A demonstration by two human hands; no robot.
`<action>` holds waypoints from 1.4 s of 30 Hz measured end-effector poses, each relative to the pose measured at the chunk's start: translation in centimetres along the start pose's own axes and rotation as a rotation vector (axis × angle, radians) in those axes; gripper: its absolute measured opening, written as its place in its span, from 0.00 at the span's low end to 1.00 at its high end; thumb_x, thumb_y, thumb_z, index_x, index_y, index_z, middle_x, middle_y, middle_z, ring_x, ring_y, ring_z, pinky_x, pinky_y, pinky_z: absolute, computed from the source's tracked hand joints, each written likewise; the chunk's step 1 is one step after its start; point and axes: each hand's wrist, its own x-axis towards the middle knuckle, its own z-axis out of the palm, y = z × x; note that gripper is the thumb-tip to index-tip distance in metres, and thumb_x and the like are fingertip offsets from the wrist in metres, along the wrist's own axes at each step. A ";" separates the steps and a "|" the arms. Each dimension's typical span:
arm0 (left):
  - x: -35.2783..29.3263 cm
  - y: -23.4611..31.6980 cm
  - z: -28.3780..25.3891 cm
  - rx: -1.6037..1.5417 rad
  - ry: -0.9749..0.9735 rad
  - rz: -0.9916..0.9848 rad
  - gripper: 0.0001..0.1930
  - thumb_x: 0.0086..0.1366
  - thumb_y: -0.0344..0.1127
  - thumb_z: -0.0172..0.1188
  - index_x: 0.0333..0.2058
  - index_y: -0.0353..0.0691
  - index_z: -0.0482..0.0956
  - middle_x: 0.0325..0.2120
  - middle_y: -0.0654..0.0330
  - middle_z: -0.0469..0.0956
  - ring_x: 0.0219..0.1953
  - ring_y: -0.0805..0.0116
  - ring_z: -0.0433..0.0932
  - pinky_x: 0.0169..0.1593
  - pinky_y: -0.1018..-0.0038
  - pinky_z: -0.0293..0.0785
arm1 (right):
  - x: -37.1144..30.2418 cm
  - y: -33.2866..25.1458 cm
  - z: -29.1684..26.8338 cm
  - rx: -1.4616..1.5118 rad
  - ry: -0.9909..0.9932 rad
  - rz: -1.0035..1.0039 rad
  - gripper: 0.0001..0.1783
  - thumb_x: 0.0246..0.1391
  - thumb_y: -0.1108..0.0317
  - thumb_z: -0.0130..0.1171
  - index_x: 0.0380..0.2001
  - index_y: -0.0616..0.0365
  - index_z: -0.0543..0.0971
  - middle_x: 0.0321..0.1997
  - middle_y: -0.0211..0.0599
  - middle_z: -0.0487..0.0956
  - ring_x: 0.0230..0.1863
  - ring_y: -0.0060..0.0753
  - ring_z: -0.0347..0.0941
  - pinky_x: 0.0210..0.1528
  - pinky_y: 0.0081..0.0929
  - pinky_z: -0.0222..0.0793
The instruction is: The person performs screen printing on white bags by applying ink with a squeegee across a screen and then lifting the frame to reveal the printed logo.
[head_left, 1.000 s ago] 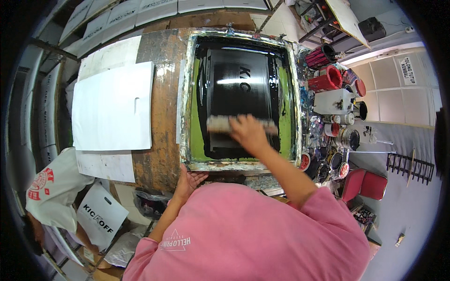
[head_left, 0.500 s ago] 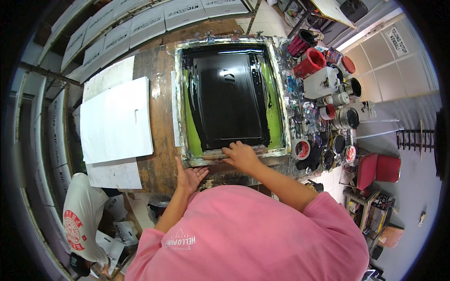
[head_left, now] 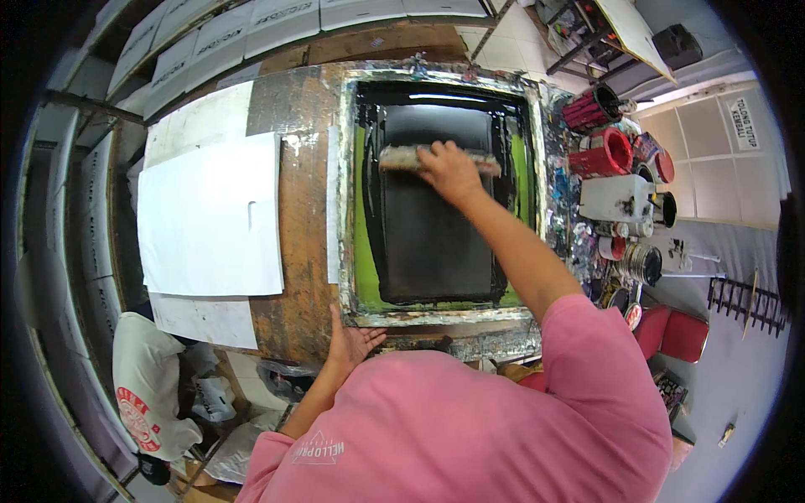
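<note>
A screen printing frame [head_left: 342, 210] lies on the worktable, its mesh coated with black ink [head_left: 432, 243] and green along both sides. My right hand [head_left: 453, 172] grips a long squeegee [head_left: 398, 159] that lies crosswise over the far half of the mesh. At the frame's near left corner is my left hand [head_left: 356, 342], palm up with its fingers spread, holding nothing. A stack of white sheets [head_left: 210, 222] with a small slot rests on the table to the left of the frame.
Ink tubs, a red bucket [head_left: 605, 152] and a white jerrycan [head_left: 616, 199] crowd the table's right side. Shelves with white boxes [head_left: 285, 25] line the back and left. Another person in a white shirt [head_left: 147, 360] bends down at the lower left. A red chair [head_left: 683, 337] stands at right.
My right hand has pushed the squeegee from the frame's near edge to the far half of the mesh. My left hand stays by the near left corner. The view has shifted slightly.
</note>
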 end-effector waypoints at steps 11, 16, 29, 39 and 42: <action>1.1 -0.9 0.0 0.034 -0.008 0.037 0.61 0.61 0.88 0.37 0.72 0.35 0.57 0.63 0.42 0.70 0.65 0.48 0.69 0.68 0.56 0.67 | 5.0 4.4 -3.6 0.149 -0.326 -0.009 0.27 0.64 0.38 0.57 0.51 0.47 0.81 0.46 0.46 0.83 0.51 0.54 0.80 0.53 0.52 0.76; -0.4 -1.6 0.9 0.061 0.005 0.114 0.60 0.62 0.87 0.40 0.72 0.34 0.58 0.62 0.41 0.71 0.64 0.47 0.71 0.66 0.56 0.68 | -9.6 -6.4 -9.8 0.216 -0.428 0.025 0.22 0.64 0.42 0.59 0.45 0.48 0.81 0.39 0.45 0.85 0.45 0.54 0.82 0.45 0.53 0.77; -13.4 3.7 9.9 0.225 -0.439 0.808 0.48 0.72 0.77 0.37 0.67 0.33 0.62 0.58 0.44 0.77 0.62 0.51 0.75 0.65 0.57 0.71 | -14.9 -16.4 -26.8 -0.102 0.239 0.060 0.20 0.58 0.52 0.63 0.45 0.54 0.79 0.40 0.39 0.76 0.49 0.43 0.73 0.61 0.54 0.59; 0.1 0.7 6.7 1.872 0.740 1.106 0.49 0.69 0.76 0.42 0.76 0.46 0.56 0.75 0.31 0.46 0.77 0.28 0.40 0.73 0.33 0.35 | -5.1 -12.6 -33.5 -0.115 0.511 0.009 0.21 0.58 0.47 0.59 0.32 0.55 0.83 0.31 0.39 0.82 0.38 0.44 0.78 0.49 0.47 0.61; 2.3 -1.5 5.2 1.957 0.800 0.961 0.52 0.68 0.79 0.40 0.77 0.46 0.54 0.76 0.32 0.41 0.78 0.30 0.33 0.71 0.28 0.22 | -3.9 -11.9 -34.4 -0.139 0.525 0.028 0.21 0.58 0.48 0.58 0.33 0.56 0.84 0.30 0.39 0.82 0.37 0.43 0.78 0.48 0.45 0.62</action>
